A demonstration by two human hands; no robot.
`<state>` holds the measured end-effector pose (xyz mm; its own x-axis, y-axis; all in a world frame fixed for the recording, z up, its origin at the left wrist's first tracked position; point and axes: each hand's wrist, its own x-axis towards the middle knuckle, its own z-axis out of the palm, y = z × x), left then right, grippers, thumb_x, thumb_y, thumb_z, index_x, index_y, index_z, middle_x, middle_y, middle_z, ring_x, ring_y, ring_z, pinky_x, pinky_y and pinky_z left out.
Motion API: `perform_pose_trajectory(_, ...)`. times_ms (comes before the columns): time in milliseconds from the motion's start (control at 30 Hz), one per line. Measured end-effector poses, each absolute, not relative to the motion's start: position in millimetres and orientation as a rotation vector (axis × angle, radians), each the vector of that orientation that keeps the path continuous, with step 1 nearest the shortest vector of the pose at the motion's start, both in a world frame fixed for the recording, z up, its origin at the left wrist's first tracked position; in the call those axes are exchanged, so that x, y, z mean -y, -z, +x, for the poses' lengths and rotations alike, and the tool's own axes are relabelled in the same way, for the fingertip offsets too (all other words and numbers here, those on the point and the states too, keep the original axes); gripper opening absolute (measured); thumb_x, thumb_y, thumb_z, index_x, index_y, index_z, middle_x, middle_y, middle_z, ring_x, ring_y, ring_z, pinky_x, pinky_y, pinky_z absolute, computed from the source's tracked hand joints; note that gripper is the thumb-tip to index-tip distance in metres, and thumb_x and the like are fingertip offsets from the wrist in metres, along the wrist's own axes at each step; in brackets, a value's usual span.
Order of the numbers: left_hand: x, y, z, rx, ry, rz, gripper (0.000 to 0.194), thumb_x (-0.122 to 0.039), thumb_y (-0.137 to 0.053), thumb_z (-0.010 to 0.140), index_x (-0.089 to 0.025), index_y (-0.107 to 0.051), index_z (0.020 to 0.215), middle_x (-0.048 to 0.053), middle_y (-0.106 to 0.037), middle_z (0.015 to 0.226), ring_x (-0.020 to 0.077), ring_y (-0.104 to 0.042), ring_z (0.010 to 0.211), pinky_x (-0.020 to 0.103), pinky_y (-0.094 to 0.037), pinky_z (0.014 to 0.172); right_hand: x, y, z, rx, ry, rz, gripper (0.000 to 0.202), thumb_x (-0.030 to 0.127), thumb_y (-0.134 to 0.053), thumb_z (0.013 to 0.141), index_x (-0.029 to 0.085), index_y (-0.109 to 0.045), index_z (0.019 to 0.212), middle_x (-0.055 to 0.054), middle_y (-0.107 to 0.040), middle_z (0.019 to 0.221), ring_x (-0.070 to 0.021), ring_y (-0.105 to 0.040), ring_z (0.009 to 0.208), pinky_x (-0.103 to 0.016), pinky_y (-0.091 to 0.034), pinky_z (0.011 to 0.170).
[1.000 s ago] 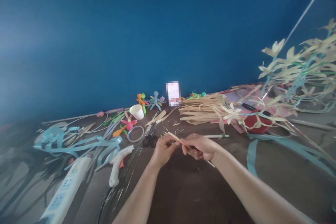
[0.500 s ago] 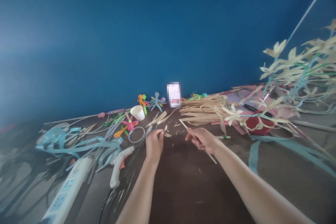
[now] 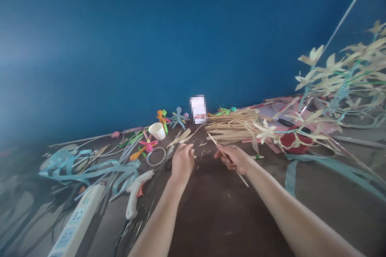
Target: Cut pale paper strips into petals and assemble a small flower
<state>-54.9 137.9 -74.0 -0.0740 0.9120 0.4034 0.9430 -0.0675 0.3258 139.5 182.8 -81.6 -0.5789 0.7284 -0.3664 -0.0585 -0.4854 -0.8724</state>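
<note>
A thin pale stick (image 3: 242, 179) slants through my right hand (image 3: 235, 158), whose fingers are closed round it; its upper end pokes out toward the scraps. To the left of it, my left hand (image 3: 183, 162) has curled fingers, and anything between them is too small to make out. The two hands are apart. Small pale scraps (image 3: 206, 151) lie on the dark table (image 3: 217, 213) between and beyond them. Behind my right hand is a pile of dry, tan strips (image 3: 232, 124). Thin wires (image 3: 150, 196) lie beside my left forearm.
On the left are a white glue gun (image 3: 134, 196), a power strip (image 3: 75, 221), blue ribbon (image 3: 99, 168), a clear ring (image 3: 156, 156) and a paper cup (image 3: 157, 131). Pale flowers (image 3: 340, 76) and a red object (image 3: 295, 141) stand at the right, before a blue wall (image 3: 181, 40).
My left hand has moved slightly to the right and turned, closer to my right hand. My right hand still holds the stick in nearly the same place. The view has shifted slightly.
</note>
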Motion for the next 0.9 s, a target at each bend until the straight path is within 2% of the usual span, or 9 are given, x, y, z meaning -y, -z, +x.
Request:
perform_pose_trajectory(200, -170.8, 73.7, -37.8, 2.186, 0.343, -2.142, 0.022, -0.028, -0.044, 0.076, -0.018, -0.059, 0.088, 0.008, -0.055, 0.091, 0.0189, -0.051, 0.088, 0.028, -0.039, 0.074, -182.3, 81.8, 139.1, 1.224, -2.087, -1.003, 0.04, 0.052, -0.047, 0.071, 0.013, -0.056, 0.067, 0.01, -0.028, 0.038, -0.0008, -0.016, 0.028, -0.015, -0.011, 0.028)
perform_pose_trajectory(433, -190.7, 73.5, -27.6, 2.272, 0.064, -2.194, 0.022, -0.02, -0.038, 0.077, -0.013, -0.058, 0.082, 0.012, -0.054, 0.088, 0.0221, -0.053, 0.083, 0.033, -0.04, 0.069, -182.7, 81.8, 139.1, 1.223, -2.049, -0.989, 0.039, 0.051, -0.048, 0.072, 0.013, -0.055, 0.067, 0.01, -0.027, 0.039, -0.0008, -0.016, 0.029, -0.014, -0.012, 0.028)
perform_pose_trajectory(633, -185.1, 72.4, -29.6, 2.296, 0.147, -2.168, 0.021, -0.021, -0.037, 0.078, -0.015, -0.056, 0.084, 0.011, -0.057, 0.087, 0.0204, -0.055, 0.081, 0.031, -0.039, 0.069, -183.4, 82.9, 139.7, 1.215, -2.026, -0.992, 0.039, 0.051, -0.047, 0.072, 0.013, -0.055, 0.068, 0.01, -0.028, 0.039, -0.0008, -0.016, 0.028, -0.014, -0.012, 0.028)
perform_pose_trajectory(767, -166.1, 63.9, -28.1, 2.361, 0.424, -2.184, 0.019, -0.025, -0.039, 0.079, -0.019, -0.056, 0.085, 0.006, -0.061, 0.078, 0.019, -0.056, 0.076, 0.028, -0.039, 0.066, -182.3, 82.5, 137.1, 1.206, -1.927, -1.041, 0.035, 0.048, -0.049, 0.071, 0.014, -0.054, 0.077, 0.01, -0.03, 0.041, -0.0009, -0.018, 0.029, -0.014, -0.013, 0.027)
perform_pose_trajectory(900, -138.4, 58.8, -18.9, 2.346, 0.667, -2.242, 0.015, -0.025, -0.043, 0.078, -0.02, -0.056, 0.082, 0.005, -0.062, 0.078, 0.0176, -0.057, 0.075, 0.026, -0.038, 0.066, -179.0, 85.5, 131.1, 1.298, -1.786, -1.099, 0.031, 0.044, -0.054, 0.068, 0.016, -0.05, 0.082, 0.009, -0.037, 0.043, -0.0011, -0.022, 0.028, -0.013, -0.014, 0.026)
